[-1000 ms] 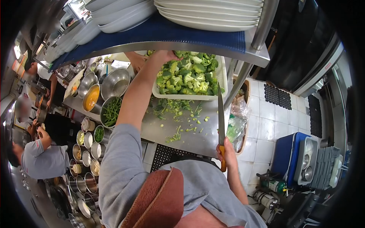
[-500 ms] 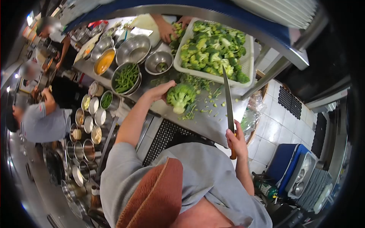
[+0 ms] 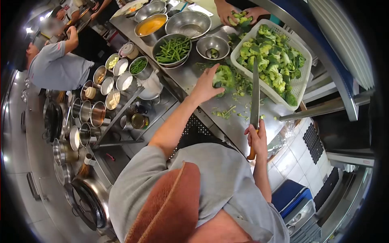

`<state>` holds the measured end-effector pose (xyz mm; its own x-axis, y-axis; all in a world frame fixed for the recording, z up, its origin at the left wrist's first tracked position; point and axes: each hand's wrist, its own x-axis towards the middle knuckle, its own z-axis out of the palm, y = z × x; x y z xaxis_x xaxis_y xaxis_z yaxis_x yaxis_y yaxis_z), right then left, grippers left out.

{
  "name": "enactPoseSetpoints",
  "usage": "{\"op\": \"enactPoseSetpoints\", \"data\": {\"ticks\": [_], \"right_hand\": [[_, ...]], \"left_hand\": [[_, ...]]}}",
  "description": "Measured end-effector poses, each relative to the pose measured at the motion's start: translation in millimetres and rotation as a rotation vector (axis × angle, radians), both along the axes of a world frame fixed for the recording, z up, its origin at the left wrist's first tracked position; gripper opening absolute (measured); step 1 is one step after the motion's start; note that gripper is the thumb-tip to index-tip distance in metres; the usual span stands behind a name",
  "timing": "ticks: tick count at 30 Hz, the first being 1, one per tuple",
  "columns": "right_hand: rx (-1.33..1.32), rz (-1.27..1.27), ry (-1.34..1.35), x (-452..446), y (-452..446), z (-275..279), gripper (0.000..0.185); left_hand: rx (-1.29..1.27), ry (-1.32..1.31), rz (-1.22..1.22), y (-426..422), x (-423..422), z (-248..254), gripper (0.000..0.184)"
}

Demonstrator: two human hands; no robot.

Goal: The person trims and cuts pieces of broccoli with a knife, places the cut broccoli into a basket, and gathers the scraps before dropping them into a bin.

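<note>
Lighting bright over the worktop (image 3: pixel 210 106). Glare noted on the floor (image 3: pixel 285 162) at right. Small bright light spots at upper left. Fisheye distortion stretches the plates (image 3: pixel 342 40); frame corners fall to black.

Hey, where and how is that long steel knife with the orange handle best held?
Probably by the orange handle, coming from its near end, on the body side: the long, narrow steel blade points away from the body, so is best avoided. The right hand has its grip there, with the handle's lower end showing.
</note>
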<state>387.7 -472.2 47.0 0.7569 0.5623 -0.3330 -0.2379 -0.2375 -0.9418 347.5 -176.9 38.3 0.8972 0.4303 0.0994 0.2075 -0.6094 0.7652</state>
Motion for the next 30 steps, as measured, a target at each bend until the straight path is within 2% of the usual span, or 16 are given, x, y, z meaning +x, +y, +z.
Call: {"op": "enactPoseSetpoints", "data": {"ticks": [2, 3, 5, 9, 13, 15, 16, 18, 20, 22, 23, 25, 27, 28, 30], "right_hand": [[0.023, 0.014, -0.017, 2, 1, -10, 0.019], [0.045, 0.014, -0.033, 1, 1, -16, 0.019], [0.043, 0.007, -0.057, 0, 0, -22, 0.019], [0.033, -0.021, -0.081, -1, -3, -25, 0.019], [-0.079, -0.048, -0.179, -3, -4, -14, 0.019], [-0.101, -0.052, -0.211, -8, -5, -13, 0.019], [-0.117, -0.038, -0.248, -9, -5, -12, 0.019], [-0.147, -0.046, -0.314, -11, -1, -25, 0.015], [-0.232, 0.006, -0.342, -9, 4, -28, 0.013], [-0.218, 0.008, -0.366, -5, 15, -17, 0.013], [-0.183, 0.01, -0.447, -4, 21, -8, 0.013], [-0.148, 0.027, -0.55, 0, 32, 7, 0.015], [-0.19, 0.038, -0.544, 5, 41, 13, 0.015], [-0.23, 0.047, -0.542, 6, 44, 14, 0.014], [-0.18, 0.042, -0.538, 6, 45, 11, 0.015]], "left_hand": [[-0.02, -0.228, 0.008, -9, -13, -19, 0.081], [-0.142, -0.242, 0.012, -9, -14, -32, 0.077], [-0.198, -0.262, -0.006, -6, -11, -49, 0.074], [-0.332, -0.247, -0.106, -5, -2, -49, 0.065], [-0.412, -0.282, -0.265, -13, 6, -47, 0.066], [0.143, -0.321, -0.06, -23, 2, -50, 0.059], [0.133, -0.319, -0.072, -24, 4, -54, 0.059], [-0.513, -0.182, -0.091, -26, 8, -69, 0.06], [-0.585, -0.195, -0.133, -21, 9, -80, 0.064], [-0.195, -0.305, -0.267, -17, 3, -59, 0.066], [-0.137, -0.323, -0.299, -20, -2, -48, 0.062], [-0.098, -0.262, -0.236, -24, -11, -46, 0.06], [0.014, -0.153, -0.187, -23, -19, -38, 0.059], [0.011, -0.156, -0.191, -28, -20, -38, 0.059], [-0.119, 0.005, -0.052, -40, -17, -37, 0.068]]}}
